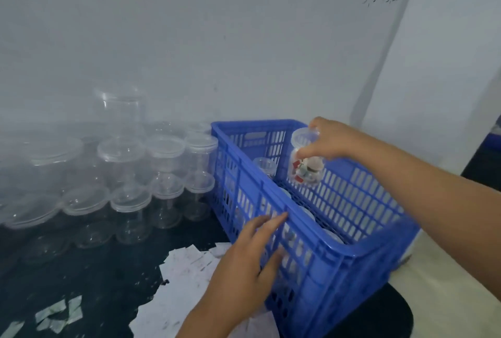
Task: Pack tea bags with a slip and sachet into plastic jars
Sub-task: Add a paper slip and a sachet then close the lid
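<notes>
So the right hand (325,139) has its fingers and thumb curled round a lidded jar (306,160), gripping it just under the lid. The jar's roughly upright, packed with white and red bits, and sits over the far right part of the blue crate (352,252), its bottom end below the rim. The left hand (252,253) isn't holding anything, it's just laid flat with straight fingers against the crate's near outer wall. There's a second jar (264,165) standing inside at the far end, plus a few more lids showing lower down along the left side. Left of the crate is a stacked pile of empty jars (162,153), lids on. Loose white slips (187,264) lie scattered on the dark table (108,270) near the left hand, and some pale sachets (59,313) sit at the bottom left.
</notes>
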A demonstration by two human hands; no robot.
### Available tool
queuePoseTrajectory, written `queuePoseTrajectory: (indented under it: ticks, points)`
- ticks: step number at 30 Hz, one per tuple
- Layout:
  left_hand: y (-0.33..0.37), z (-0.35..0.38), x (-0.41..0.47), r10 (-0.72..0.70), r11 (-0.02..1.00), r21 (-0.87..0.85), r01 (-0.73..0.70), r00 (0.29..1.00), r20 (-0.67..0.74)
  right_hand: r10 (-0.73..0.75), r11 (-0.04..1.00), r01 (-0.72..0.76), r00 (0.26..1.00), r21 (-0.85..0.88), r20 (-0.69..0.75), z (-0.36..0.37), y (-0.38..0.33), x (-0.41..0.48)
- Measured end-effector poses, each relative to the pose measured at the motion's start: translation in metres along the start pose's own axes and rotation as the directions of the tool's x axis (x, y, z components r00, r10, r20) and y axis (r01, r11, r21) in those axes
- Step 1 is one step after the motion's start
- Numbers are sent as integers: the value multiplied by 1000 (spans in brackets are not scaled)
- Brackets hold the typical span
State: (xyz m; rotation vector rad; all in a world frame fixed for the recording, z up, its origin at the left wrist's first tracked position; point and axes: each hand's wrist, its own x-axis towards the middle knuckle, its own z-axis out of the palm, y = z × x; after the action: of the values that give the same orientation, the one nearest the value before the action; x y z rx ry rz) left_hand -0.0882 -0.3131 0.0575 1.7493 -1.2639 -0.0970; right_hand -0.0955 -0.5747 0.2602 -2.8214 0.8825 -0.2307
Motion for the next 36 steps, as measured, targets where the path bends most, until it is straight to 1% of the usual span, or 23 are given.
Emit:
queuePoseTrajectory:
  ticks: [3,6,8,10,12,14,16,17,19,20,21,22,24,25,26,27,29,31,33,36]
  points:
    - [-8,-6,4,21,999,32,-22,999,35,109,993,-102,986,-58,125,25,1,48]
    - [-14,-8,7,49,999,19,-50,998,45,171,984,-159,973,-84,153,58,-2,78]
    - [-17,-8,9,47,999,-5,-46,998,50,211,978,-206,962,-42,174,84,-4,91]
    - [-18,-9,10,35,999,-20,-34,998,54,233,968,-247,951,46,201,113,-5,99]
    - [-19,-9,12,43,999,-25,-42,998,49,266,930,-315,933,191,241,139,-3,103]
    - [-21,-6,12,45,998,-33,-44,998,33,291,861,-388,906,329,308,158,4,104]
    - [-24,-2,11,41,998,-43,-40,999,20,278,750,-474,858,462,431,169,10,103]
    - [-24,-1,11,43,998,-42,-42,999,16,278,689,-511,841,513,464,172,14,103]
    - [-23,0,10,46,998,-38,-46,999,16,276,637,-538,828,552,488,174,16,104]
    - [-23,-1,10,46,998,-34,-45,999,19,280,646,-533,832,546,479,172,15,105]
    - [-22,-2,9,44,999,-32,-43,999,23,291,679,-516,842,522,454,167,13,105]
    - [-22,-3,9,42,999,-33,-41,999,27,299,737,-483,860,472,413,159,10,107]
    - [-22,-7,9,38,999,-35,-37,999,36,257,887,-352,914,300,313,131,-2,107]
    - [-21,-9,9,38,999,-34,-36,998,41,195,944,-253,946,212,258,113,-10,107]
    - [-19,-11,9,39,999,-28,-37,998,47,111,977,-145,972,155,209,94,-22,103]
    - [-16,-14,8,43,999,-17,-42,998,52,17,990,-40,986,135,169,75,-34,95]
    - [-9,-23,6,56,997,42,-58,996,63,-158,978,140,981,155,109,45,-56,65]
    - [-1,-34,3,66,989,128,-74,996,59,-295,937,274,953,218,74,28,-80,20]
    - [9,-45,0,46,983,177,-51,998,32,-415,880,389,908,272,47,21,-99,-34]
    - [22,-66,-9,-32,985,171,35,999,-19,-556,783,532,831,323,-23,39,-116,-113]
